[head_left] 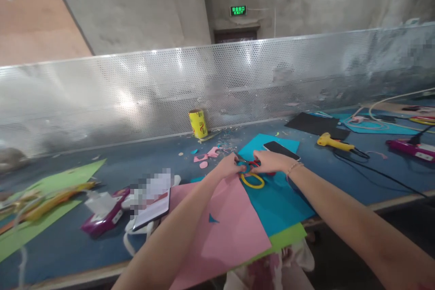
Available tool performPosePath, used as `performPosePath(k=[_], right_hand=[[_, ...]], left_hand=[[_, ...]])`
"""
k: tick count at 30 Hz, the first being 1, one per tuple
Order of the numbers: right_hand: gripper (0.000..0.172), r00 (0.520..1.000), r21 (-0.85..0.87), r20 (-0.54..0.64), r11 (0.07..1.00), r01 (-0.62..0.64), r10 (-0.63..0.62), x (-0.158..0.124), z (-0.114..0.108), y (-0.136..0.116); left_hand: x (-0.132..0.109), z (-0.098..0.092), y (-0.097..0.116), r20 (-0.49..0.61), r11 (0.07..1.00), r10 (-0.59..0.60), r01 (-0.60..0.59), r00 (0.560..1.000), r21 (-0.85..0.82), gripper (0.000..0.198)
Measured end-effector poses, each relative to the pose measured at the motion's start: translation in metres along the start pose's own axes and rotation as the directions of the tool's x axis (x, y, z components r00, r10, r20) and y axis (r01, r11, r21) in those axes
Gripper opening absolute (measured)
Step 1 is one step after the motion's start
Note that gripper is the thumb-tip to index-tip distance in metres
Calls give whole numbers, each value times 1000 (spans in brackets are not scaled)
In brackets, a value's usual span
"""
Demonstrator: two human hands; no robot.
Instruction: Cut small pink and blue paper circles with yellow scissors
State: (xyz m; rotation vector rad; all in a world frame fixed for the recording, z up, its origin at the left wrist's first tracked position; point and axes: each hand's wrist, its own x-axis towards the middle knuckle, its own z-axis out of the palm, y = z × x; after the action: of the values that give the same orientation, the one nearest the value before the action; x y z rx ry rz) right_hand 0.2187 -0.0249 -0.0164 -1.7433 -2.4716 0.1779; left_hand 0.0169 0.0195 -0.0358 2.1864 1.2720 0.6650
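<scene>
My right hand (273, 161) is closed around the red handles of a small pair of scissors (250, 162), whose blades point left. Opposite it, my left hand (230, 166) pinches a small blue paper piece (245, 168) by the blades; its exact outline is partly hidden by fingers. Just below the hands lies a yellow ring (253, 181). Beneath my arms, a pink sheet (224, 222) overlaps a blue sheet (282, 204), with a green sheet (292, 235) under both. One dark blue scrap (213, 219) rests on the pink sheet.
Pink scraps (204, 157) and a yellow can-like container (198, 123) are toward the perforated metal screen (156, 95). A propped phone (152, 204) and purple power strip (105, 213) stand left. A dark phone (280, 148), yellow glue gun (335, 142) and cables lie right.
</scene>
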Motion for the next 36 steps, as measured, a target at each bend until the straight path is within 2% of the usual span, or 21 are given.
performPosePath(k=[2, 4, 6, 9, 12, 16, 19, 22, 23, 25, 28, 31, 33, 35, 36], right_hand=[[49, 1000, -15, -5, 1000, 25, -25, 0, 1, -4], [44, 998, -43, -14, 997, 58, -59, -2, 2, -9], [37, 998, -56, -14, 997, 59, -59, -4, 3, -16], [35, 1000, -38, -7, 999, -19, 19, -7, 4, -27], [41, 996, -51, -37, 996, -79, 78, -6, 8, -37], [48, 989, -57, -110, 992, -110, 104, -5, 15, -39], [46, 982, 32, -103, 987, -158, 160, -1, 17, -31], [51, 969, 259, -56, 940, -220, 242, 6, 15, -15], [56, 954, 360, -48, 896, -260, 296, 9, 14, -9], [51, 931, 582, -1, 757, -297, 366, 15, 13, 4], [43, 936, 860, 31, 468, -203, 350, 25, 14, 19], [39, 961, 927, 1, 359, -104, 275, 29, 13, 24], [45, 973, 974, -43, 226, -9, 225, 26, 12, 19], [51, 963, 989, -144, 63, 133, 227, 21, 10, 11], [53, 961, 985, -170, 20, 169, 217, 18, 9, 6]], left_hand=[[1, 1, -4, 4, 999, 3, -3, 1000, -48, 26], [1, 0, -5, -20, 995, 15, -17, 1000, -99, 23], [2, -1, -4, -112, 989, 16, -33, 994, -147, 20], [2, -5, 2, -264, 971, -3, -60, 965, -231, 10], [0, -9, 8, -338, 912, -50, -95, 940, -400, 8], [-2, -12, 11, -421, 796, -178, -121, 889, -593, 13], [-3, -12, 11, -488, 757, -236, -156, 840, -634, 12], [-2, -12, 10, -504, 749, -245, -169, 828, -640, 11], [-2, -11, 9, -508, 758, -244, -165, 826, -631, 11], [-3, -11, 8, -517, 788, -230, -154, 824, -596, 12], [-4, -11, 9, -546, 825, -206, -156, 812, -543, 11], [-7, -13, 14, -550, 822, -215, -155, 807, -548, 10], [-9, -14, 19, -534, 789, -227, -168, 814, -592, 15], [-11, -14, 23, -508, 762, -221, -178, 832, -623, 16], [-11, -13, 24, -488, 749, -216, -177, 846, -639, 15]])
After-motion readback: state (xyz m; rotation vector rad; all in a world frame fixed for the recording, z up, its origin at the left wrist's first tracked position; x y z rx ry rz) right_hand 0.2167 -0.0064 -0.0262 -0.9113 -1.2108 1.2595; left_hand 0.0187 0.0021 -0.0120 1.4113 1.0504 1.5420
